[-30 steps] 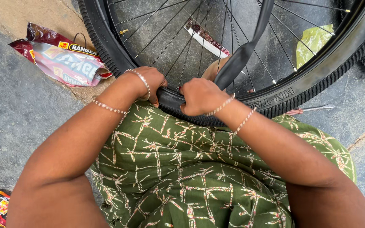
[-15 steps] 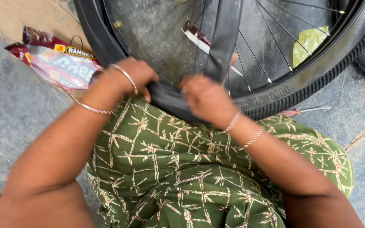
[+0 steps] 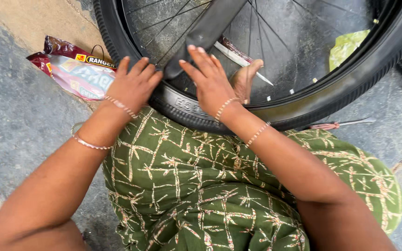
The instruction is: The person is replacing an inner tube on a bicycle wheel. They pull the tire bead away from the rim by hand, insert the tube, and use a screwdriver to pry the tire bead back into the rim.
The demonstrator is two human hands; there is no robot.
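Both hands now opened flat where before they curled over the rim, left hand (image 3: 133, 86) spread on tyre (image 3: 182, 104), right hand (image 3: 210, 79) wide, fingers against black tube (image 3: 205, 28), wheel lying across green-clad lap, wrapper (image 3: 77, 72) on ground at left, screwdriver (image 3: 340, 124) at right.

Outdoor roadside repair spot, worked at ground level. Rough grey stone paving (image 3: 19, 135) with a sandy strip beside it. A bicycle wheel (image 3: 303, 100) with black tyre and spokes lies flat; a screwdriver (image 3: 338, 124) rests on the ground; a crumpled snack wrapper (image 3: 77, 74) lies nearby.
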